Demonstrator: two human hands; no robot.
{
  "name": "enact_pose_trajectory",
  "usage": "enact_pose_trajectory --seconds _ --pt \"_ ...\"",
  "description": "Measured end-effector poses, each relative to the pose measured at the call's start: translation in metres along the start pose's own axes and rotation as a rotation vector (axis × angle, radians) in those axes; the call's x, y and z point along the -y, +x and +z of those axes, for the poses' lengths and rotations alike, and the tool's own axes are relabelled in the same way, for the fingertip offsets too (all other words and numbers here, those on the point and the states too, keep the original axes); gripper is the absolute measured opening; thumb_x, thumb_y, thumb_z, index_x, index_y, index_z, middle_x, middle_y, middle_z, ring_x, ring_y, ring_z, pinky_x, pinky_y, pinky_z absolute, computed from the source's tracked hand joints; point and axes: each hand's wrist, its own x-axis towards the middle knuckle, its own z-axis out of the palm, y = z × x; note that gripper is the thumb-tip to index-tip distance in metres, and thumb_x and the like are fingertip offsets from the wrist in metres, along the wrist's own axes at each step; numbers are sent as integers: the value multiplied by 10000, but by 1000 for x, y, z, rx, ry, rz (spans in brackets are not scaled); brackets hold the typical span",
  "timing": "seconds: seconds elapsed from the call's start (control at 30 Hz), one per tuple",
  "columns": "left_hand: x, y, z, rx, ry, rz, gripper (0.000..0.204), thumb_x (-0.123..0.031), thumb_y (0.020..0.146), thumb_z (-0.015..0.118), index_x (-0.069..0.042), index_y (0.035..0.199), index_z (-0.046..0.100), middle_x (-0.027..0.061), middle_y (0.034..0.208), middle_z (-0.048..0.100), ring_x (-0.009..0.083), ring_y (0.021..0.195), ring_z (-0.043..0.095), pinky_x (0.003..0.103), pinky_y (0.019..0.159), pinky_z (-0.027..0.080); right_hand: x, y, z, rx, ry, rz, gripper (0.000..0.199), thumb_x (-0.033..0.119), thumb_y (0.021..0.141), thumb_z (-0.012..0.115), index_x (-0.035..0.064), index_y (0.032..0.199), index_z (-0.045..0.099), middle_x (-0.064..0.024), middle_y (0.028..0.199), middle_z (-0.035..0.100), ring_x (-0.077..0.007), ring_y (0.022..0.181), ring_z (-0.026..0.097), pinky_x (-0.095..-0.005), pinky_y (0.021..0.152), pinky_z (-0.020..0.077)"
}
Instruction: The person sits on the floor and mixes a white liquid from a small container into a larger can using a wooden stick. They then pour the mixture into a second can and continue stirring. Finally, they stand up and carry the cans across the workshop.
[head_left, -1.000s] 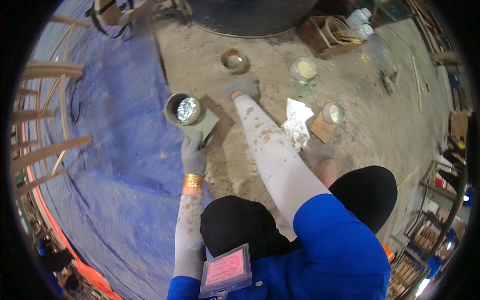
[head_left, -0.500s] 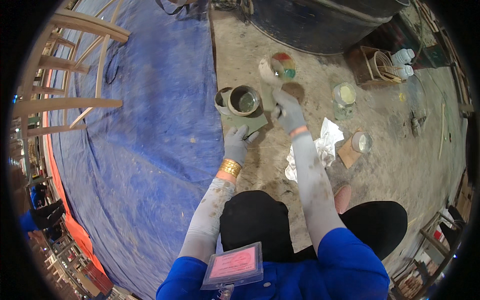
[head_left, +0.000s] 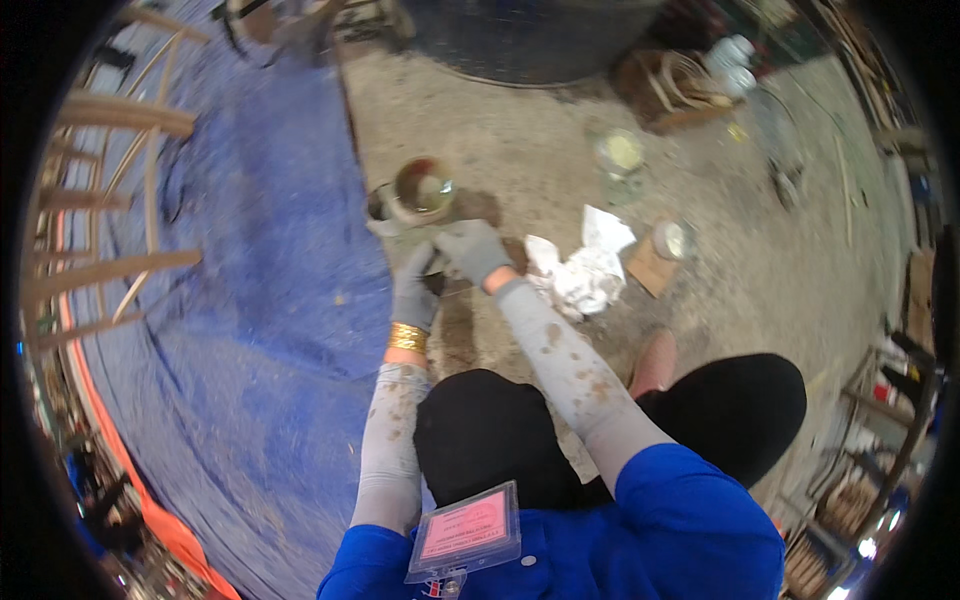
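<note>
Both my hands wear grey gloves and come together just in front of a round can [head_left: 424,192] whose inside shows red, brown and pale green. My right hand [head_left: 474,250] is closed, its fingertips at a small pale thing [head_left: 437,264]. Beside it, my left hand [head_left: 412,292] has its fingers drawn up to the same spot. What either hand grips is blurred and partly hidden. A smaller container [head_left: 379,206] stands against the can's left side. To the right of my right hand lies a crumpled white cloth [head_left: 585,272].
A can with pale yellow contents [head_left: 621,153] and another small can [head_left: 671,240] on a brown board [head_left: 649,268] stand to the right. Blue tarp [head_left: 270,260] and wooden frames [head_left: 120,270] lie left. Behind are a large dark drum [head_left: 530,40] and a wooden box [head_left: 655,95].
My right hand has moved left, against my left hand. The can with the coloured inside now appears where the dark bowl was. The left hand's spread fingers have drawn in. The view has shifted.
</note>
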Motion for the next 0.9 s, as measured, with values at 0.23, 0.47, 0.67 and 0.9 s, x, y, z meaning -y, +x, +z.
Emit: enact_pose_trajectory --seconds 0.23,0.47,0.67,0.9 --pt "2 9 3 91 44 91 218 -147 893 498 -12 1061 531 78 1018 590 203 918 584 344 776 502 -10 -47 -41 -408 -467 -426 284 285 813 522 19 807 621 -154 777 629 -313 731 599 -390 664 460" --pt "6 0 12 88 158 171 280 -143 890 512 11 1121 478 104 1041 574 241 885 604 337 733 529 -148 -130 -190 -1098 -411 1089 657 456 621 714 61 1107 517 -163 1074 549 -299 996 540 -406 824 439" --pt "-41 -24 37 38 198 286 260 -147 890 511 -7 1108 491 118 1035 586 215 891 607 331 745 525 -143 -93 -196 -923 -97 1397 838 474 523 773 56 1185 473 -166 1199 503 -314 1066 524 -406 869 441" --pt "-54 -85 156 39 304 179 365 -202 867 555 37 1126 461 125 1016 587 219 852 617 313 723 538 -187 -144 -238 -1083 796 609 512 262 711 713 1 1111 528 -88 1048 593 -211 928 569 -342 748 464"
